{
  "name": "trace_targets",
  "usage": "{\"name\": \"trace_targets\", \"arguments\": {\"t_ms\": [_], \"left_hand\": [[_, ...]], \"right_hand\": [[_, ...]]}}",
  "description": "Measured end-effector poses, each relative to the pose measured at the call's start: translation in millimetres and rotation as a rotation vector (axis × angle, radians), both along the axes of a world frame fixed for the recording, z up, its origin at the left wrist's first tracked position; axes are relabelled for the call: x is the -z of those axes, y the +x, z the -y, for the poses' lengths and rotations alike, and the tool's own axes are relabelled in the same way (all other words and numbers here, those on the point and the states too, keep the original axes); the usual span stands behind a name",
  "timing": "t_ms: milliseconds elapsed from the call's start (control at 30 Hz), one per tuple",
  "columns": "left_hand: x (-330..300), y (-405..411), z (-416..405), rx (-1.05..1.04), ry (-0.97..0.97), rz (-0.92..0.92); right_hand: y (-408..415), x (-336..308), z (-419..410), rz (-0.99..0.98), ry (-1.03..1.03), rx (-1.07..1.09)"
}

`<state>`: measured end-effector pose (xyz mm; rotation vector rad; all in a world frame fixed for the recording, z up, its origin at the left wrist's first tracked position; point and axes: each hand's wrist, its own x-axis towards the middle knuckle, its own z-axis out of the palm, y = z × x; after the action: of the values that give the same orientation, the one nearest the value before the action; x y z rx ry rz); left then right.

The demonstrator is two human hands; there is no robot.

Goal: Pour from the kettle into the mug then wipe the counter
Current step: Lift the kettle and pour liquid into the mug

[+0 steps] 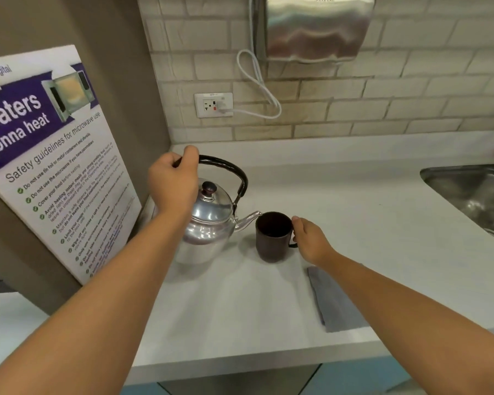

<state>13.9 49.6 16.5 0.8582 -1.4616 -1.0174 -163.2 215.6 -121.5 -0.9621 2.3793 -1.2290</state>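
Kettle: we see it standing on the counter at the middle of the frame, spout touching or almost touching the mug; shiny metal, stiff, we judge it heavy if full.
Left hand: our fingers are closed around the black handle, the good place to hold.
Right hand: curled at the mug's handle, just right of the mug; the grip itself is hidden.
Mug: dark, hard, maybe fragile.
Cloth: folded, soft, lower right.

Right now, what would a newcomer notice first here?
The shiny kettle at centre, left hand closed on its black handle, spout beside the dark mug held by the right hand. A grey cloth lies near the counter's front edge; a purple poster leans at left.
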Motion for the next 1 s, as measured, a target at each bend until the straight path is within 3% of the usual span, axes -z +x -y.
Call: {"name": "trace_targets", "arguments": {"t_ms": [1000], "left_hand": [[-38.4,-20.8,-9.6,-0.011,-0.27,0.293]], "right_hand": [[-6.0,-10.5,-7.8,0.038,0.014,-0.094]]}}
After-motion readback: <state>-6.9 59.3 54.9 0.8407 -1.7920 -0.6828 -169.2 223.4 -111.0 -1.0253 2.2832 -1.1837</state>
